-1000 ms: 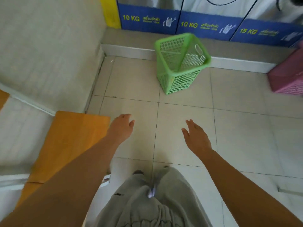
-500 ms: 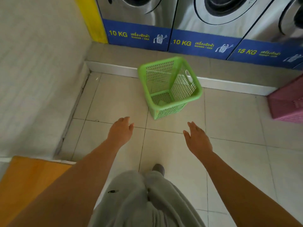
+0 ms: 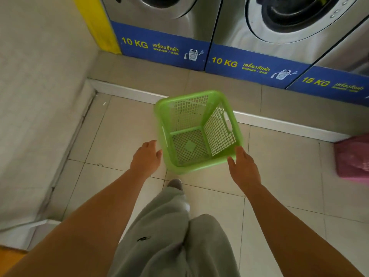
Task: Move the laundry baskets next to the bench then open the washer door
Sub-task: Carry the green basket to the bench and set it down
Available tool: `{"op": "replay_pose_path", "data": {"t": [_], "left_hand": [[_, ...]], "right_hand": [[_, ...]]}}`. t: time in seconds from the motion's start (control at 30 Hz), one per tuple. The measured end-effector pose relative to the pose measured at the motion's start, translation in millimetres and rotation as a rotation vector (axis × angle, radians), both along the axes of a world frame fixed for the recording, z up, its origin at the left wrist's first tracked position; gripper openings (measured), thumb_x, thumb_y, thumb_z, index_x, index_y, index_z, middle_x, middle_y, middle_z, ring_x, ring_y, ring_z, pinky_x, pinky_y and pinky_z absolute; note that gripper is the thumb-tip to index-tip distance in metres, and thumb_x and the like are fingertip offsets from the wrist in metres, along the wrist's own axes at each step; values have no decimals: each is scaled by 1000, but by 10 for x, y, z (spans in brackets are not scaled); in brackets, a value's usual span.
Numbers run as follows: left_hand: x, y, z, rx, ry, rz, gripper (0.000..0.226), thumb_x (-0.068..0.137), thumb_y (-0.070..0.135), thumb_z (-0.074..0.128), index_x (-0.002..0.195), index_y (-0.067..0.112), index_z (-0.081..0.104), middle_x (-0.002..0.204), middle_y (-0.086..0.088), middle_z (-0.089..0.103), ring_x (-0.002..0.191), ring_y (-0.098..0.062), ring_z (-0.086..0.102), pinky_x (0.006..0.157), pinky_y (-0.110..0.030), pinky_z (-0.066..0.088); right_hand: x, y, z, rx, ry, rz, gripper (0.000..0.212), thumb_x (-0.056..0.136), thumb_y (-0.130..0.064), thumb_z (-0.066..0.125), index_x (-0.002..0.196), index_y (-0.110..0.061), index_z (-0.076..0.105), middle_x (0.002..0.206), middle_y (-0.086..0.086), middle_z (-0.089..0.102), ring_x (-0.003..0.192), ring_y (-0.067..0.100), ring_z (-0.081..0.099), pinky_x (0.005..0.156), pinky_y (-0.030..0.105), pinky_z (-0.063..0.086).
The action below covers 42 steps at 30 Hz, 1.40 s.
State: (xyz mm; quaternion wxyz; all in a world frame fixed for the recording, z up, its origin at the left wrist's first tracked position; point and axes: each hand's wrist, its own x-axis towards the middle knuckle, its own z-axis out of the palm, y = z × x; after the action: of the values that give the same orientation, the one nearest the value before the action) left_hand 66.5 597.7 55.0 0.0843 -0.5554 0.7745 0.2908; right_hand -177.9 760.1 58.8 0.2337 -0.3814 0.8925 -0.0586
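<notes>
A pale wall (image 3: 40, 96) fills the left of the view, with a sliver of orange bench (image 3: 8, 256) at the bottom-left corner, well apart from everything else. On the tiled floor (image 3: 123, 136), a person in grey trousers (image 3: 169, 236) reaches forward with both bare arms. The left hand (image 3: 145, 156) hangs just beside the near-left edge of a green laundry basket (image 3: 199, 164), fingers loosely spread, its grip wide and holding nothing; whether the fingertips touch the rim cannot be told. The basket stands upright and empty on the floor, just in front of a raised step (image 3: 219, 84) that carries a row of steel washers. The right hand (image 3: 243, 168) is at the basket's near-right corner, its grip also wide and empty, fingertips at or against the rim. The washer (image 3: 159, 23) on the left and the middle washer (image 3: 279, 33) bear blue panels marked "10 KG"; a third washer (image 3: 329, 80) at the right edge reads "15 KG". All visible doors appear closed. A pink basket (image 3: 353, 158) sits on the floor at the far right, partly out of view.
</notes>
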Motion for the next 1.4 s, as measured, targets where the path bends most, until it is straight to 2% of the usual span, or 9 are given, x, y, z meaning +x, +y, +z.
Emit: {"op": "replay_pose_path", "data": {"t": [0.1,0.3,0.53,0.67,0.83,1.0,1.13,1.23,1.4], "left_hand": [[-280,-267,-77,30,-11,46,52,99,32,42,144,9,32,142,-18,43,127,-36,45,101,-45,40],[-740,-598,-356,76,-40,190,53,98,30,44,144,9,29,142,-18,42,126,-36,45,100,-46,41],[-1162,-741,-911,136,-78,459,60,96,30,48,148,9,23,148,-18,34,133,-36,39,105,-49,36],[-1337,-764,-1350,154,-63,567,64,95,30,50,148,9,22,148,-18,34,132,-39,40,105,-52,38],[-1434,-837,-1853,136,-73,700,72,95,28,51,151,8,10,156,-17,22,137,-40,32,110,-53,33],[-1402,-918,-2270,109,-72,858,74,93,23,52,151,17,6,149,-17,34,123,-42,49,98,-58,44],[-1327,-934,-2411,50,-118,895,59,91,15,54,142,17,25,124,-18,56,101,-40,61,76,-46,47],[-1286,-839,-2331,-29,-103,880,49,91,16,52,136,22,34,117,-13,62,99,-38,61,79,-45,47],[-1165,-573,-1927,-49,-56,929,51,91,19,51,137,27,32,114,-11,64,94,-35,64,83,-49,53]], "right_hand": [[-312,-298,-108,14,-33,-28,51,96,-30,47,142,-10,34,142,16,47,124,37,49,98,50,46],[-901,-781,-494,21,-74,26,56,94,-30,45,144,-10,28,142,15,45,123,36,50,96,53,48],[-1556,-1212,-1079,110,-96,97,65,98,-32,45,151,-10,15,158,12,22,141,34,30,112,48,33],[-1846,-1385,-1480,129,-109,157,68,98,-33,45,152,-12,10,159,12,18,141,36,29,110,48,33],[-2077,-1566,-1988,41,-155,139,73,96,-33,49,153,-20,4,160,9,17,137,38,34,105,53,38],[-2175,-1623,-2355,-48,-158,107,74,97,-35,47,152,-32,-1,161,7,13,130,39,44,96,54,45],[-2156,-1608,-2450,-124,-198,75,74,97,-23,48,152,-32,0,159,0,20,133,31,44,96,52,45],[-2125,-1598,-2358,-156,-210,51,74,97,-18,47,152,-34,2,159,-3,22,136,29,41,100,52,42],[-2070,-1529,-1959,-170,-189,119,72,97,-19,47,152,-34,3,158,-1,24,135,31,41,99,52,42]]}}
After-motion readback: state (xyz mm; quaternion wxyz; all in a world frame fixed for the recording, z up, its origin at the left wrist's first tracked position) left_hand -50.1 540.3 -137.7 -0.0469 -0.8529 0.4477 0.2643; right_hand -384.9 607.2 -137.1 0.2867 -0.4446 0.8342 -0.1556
